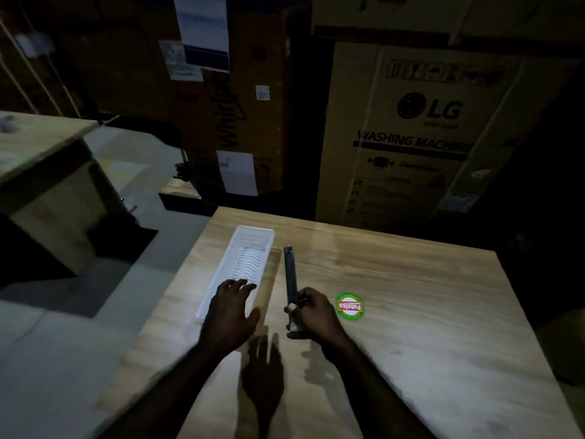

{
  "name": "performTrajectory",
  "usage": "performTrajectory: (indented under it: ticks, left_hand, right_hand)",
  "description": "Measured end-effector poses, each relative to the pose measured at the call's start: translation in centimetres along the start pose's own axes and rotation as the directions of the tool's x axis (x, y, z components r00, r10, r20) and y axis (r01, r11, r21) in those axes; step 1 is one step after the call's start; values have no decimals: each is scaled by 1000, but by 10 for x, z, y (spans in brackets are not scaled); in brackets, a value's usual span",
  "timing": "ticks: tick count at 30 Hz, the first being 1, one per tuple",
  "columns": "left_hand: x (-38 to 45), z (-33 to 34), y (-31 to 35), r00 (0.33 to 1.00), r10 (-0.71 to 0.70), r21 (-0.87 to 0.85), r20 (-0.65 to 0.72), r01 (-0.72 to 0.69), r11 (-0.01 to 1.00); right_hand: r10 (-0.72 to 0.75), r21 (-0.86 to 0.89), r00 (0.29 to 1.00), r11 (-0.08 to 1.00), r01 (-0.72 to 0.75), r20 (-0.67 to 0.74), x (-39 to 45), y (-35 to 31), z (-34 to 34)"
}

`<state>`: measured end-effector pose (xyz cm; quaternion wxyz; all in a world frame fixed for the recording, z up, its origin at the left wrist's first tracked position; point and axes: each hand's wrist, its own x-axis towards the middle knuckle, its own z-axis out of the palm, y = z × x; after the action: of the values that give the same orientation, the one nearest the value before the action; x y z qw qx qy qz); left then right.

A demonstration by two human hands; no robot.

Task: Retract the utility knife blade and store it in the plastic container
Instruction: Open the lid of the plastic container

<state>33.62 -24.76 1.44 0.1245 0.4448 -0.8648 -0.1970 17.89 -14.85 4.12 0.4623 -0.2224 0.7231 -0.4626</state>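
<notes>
Knife held just right of the container, long axes nearly parallel.

On the counter [395, 280]: clear container [243, 261], empty, lying lengthwise away from the body at the left edge. Over its near end, left hand [232, 307], spread flat and holding nothing. Just to its right, right hand [311, 315] closed around the near end of the knife [290, 274], dark body pointing away. Blade state too dim to tell. Likely a short leftward carry, no turning needed; right hand nearer the knife, left nearer the container. Round sticker [349, 306] just right of the right hand.
</notes>
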Motion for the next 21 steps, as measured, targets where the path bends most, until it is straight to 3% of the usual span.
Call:
performTrajectory:
  ticks: [4, 12, 16, 21]
  left_hand:
    - [3, 7, -45, 974, 83, 170, 213, -120, 978]
    - [11, 8, -71, 888, 176, 269, 424, -309, 912]
    - [15, 13, -75, 855, 171, 344, 490, -370, 863]
    - [19, 13, -78, 834, 235, 374, 500, -452, 810]
  right_hand:
    - [120, 71, 993, 990, -119, -8, 17, 10, 51]
    - [266, 202, 962, 947, -249, -62, 29, 25, 95]
    - [259, 213, 961, 948, -235, -95, 36, 27, 104]
    - [295, 347, 952, 904, -252, -77, 38, 23, 107]
